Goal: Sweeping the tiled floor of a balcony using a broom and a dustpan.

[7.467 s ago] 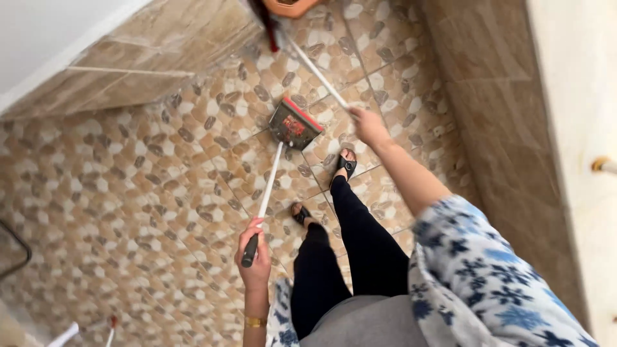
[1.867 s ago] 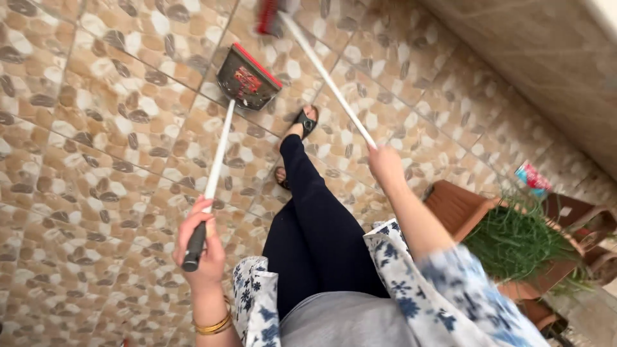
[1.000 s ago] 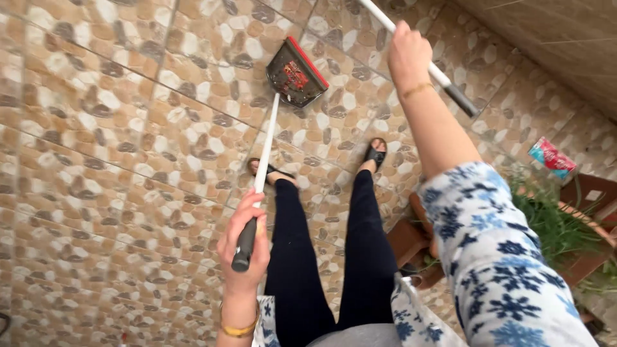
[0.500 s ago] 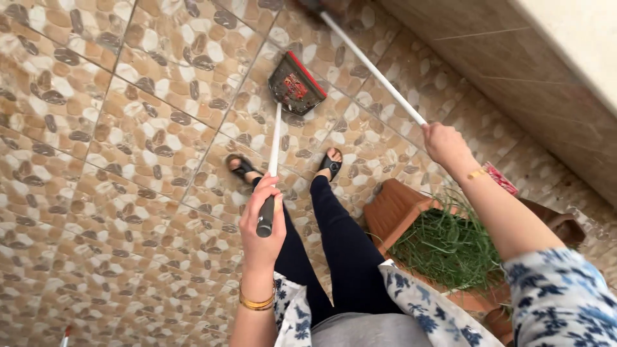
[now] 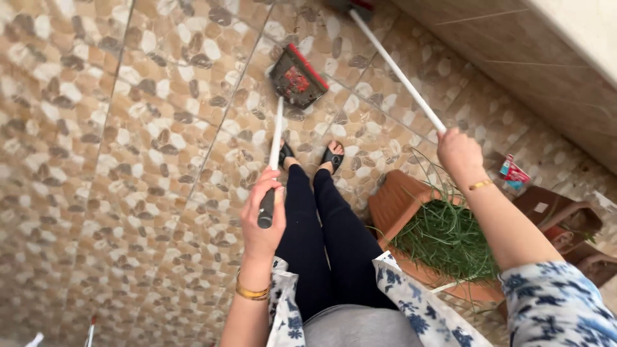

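Observation:
My left hand (image 5: 262,215) grips the black end of a long white handle that runs down to a dark dustpan with a red lip (image 5: 296,76), which rests on the pebble-patterned tile floor ahead of my sandalled feet. My right hand (image 5: 459,152), with a gold bangle at the wrist, is closed around the white stick of a broom (image 5: 396,71). The broom's red head is cut off by the top edge of the picture, to the right of the dustpan.
A terracotta trough planter (image 5: 393,202) of long green grass stands just right of my legs. Brown plastic pots (image 5: 556,213) and a small red and blue packet (image 5: 514,172) lie beyond it. A tiled wall (image 5: 546,71) runs along the right. Thin white sticks (image 5: 90,329) poke in bottom left.
Both feet have come together and I have shifted slightly; the dustpan and broom stay in front of me. The planter now sits closer to my right leg in view.

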